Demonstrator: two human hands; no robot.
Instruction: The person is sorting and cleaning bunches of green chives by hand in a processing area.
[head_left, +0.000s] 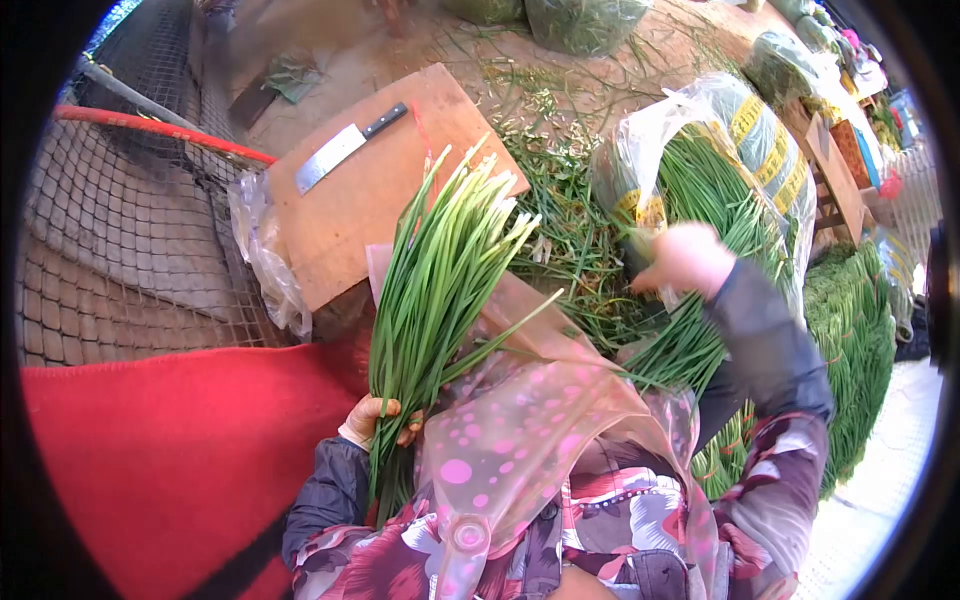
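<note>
1. The left hand (380,420) is wrapped tight round the lower stems of a bunch of green chives (440,270), held close to the person's chest

2. The long axis of the bunch runs from the left hand up and a little to the right; its tips fan out over the near corner of the wooden cutting board (370,190)

3. The right hand (685,260) is raised and blurred, well to the right of the bunch, at the mouth of a clear plastic bag of chives (720,170); it looks closed on some stems there, but the blur means I cannot tell for sure

4. So the bunch lies to the left of the right hand, with loose cut chives (570,230) spread on the ground between them

5. The left hand is plainly the nearer one to the bunch, since it holds it; the right hand is apart from it, at about the height of the bunch's tips

6. A cleaver (345,148) lies flat on the cutting board, beyond and left of the bunch's tips, touched by neither hand

7. A pink spotted plastic sheet (530,420) covers the person's lap just right of the bunch's stems, and a red cloth (170,450) lies to the left of the bunch

8. More bundled chives (850,340) lie far right of the bunch, past the right arm
</note>
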